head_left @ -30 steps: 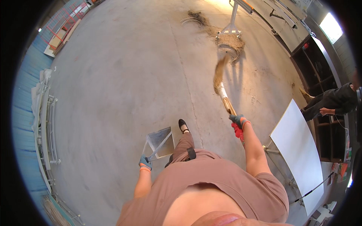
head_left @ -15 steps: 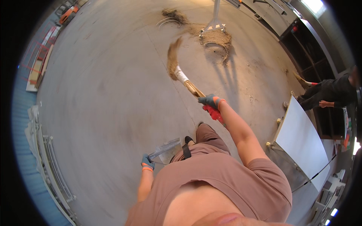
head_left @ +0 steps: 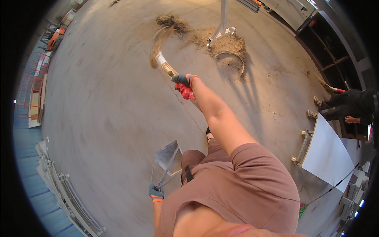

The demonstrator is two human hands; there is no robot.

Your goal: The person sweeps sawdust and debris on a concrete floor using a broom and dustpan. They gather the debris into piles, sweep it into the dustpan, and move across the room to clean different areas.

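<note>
My right hand (head_left: pixel 182 80), in a grey glove with an orange cuff, is closed around a straw broom (head_left: pixel 169 70) at arm's length. The broom has a red lower grip and a white band above the bristles; its slightly blurred bristle end reaches toward a curved strip beside a dark heap of debris (head_left: pixel 173 23). At my left side, my gloved left hand (head_left: pixel 156 192) is closed on the thin handle of a grey metal dustpan (head_left: pixel 166 155). The dustpan is held beside my left leg; whether it touches the floor I cannot tell.
A brown heap of loose debris (head_left: pixel 231 47) surrounds the foot of a metal stand (head_left: pixel 223 29) ahead. To the right are a white-topped wheeled table (head_left: pixel 329 152), dark shelving (head_left: pixel 331 51) and another person (head_left: pixel 347 106) with a broom. Metal rails (head_left: pixel 77 201) lie at the left.
My right arm has swung the broom left and forward. The dustpan has turned, with its handle bars now showing, and my left hand is lower in the view.
</note>
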